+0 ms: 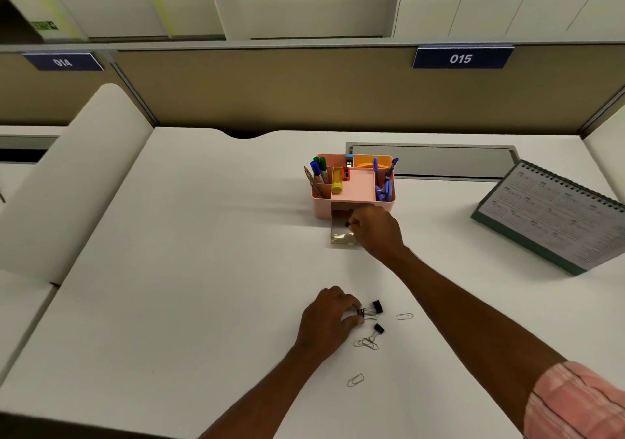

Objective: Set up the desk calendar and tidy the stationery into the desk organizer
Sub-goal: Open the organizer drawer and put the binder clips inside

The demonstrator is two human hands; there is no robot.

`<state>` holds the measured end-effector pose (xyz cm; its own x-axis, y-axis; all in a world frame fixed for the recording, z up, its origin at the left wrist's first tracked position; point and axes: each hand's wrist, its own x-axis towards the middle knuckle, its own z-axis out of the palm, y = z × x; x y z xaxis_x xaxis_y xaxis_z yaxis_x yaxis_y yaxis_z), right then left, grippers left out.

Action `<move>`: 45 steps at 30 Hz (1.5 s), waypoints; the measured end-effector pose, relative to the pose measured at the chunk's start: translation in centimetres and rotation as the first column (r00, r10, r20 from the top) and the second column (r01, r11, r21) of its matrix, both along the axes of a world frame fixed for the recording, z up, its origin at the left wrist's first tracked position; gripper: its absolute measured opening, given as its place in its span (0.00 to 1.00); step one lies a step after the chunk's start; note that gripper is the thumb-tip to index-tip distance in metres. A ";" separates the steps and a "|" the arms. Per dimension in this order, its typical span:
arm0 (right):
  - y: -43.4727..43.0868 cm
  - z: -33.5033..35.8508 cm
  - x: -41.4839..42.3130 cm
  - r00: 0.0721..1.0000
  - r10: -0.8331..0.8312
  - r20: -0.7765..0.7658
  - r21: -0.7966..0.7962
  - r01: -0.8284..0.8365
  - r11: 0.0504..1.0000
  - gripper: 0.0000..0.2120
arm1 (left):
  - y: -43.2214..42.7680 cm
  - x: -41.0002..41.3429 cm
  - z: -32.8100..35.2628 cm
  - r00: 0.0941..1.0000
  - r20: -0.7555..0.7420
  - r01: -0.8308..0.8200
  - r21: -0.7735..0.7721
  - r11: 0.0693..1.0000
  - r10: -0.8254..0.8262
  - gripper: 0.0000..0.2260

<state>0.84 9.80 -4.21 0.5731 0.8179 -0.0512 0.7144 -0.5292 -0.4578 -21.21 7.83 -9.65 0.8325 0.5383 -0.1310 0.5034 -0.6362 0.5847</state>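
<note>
A pink desk organizer [319, 206] stands mid-desk with pens, markers, a yellow glue stick and a purple stapler in its compartments. Its clear drawer [340, 235] is pulled out in front. My right hand [377, 228] hovers over the drawer and pinches a small black binder clip [347, 224]. Nearer to me, my left hand [326, 320] pinches the wire handles of another binder clip [376, 307] lying on the desk. One more binder clip [378, 329] and several paper clips [367, 343] lie beside it. The desk calendar [554, 215] stands upright at the right.
A grey cable-tray lid [433, 159] is set in the desk behind the organizer. A tan partition [270, 90] with number plates 014 and 015 backs the desk. White side dividers flank it. One paper clip [355, 379] lies nearest me.
</note>
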 end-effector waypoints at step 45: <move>-14.0 -3.6 -6.4 0.949 0.290 -0.127 -0.215 -0.311 0.926 0.19 | 4.8 0.1 2.4 0.998 0.060 0.020 -0.071 0.997 -0.016 0.12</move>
<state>-5.59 -4.17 -7.83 0.2862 0.9106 -0.2982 0.8170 -0.3945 -0.4206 -21.12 12.64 -7.20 0.8492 0.5145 -0.1187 0.4556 -0.6003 0.6573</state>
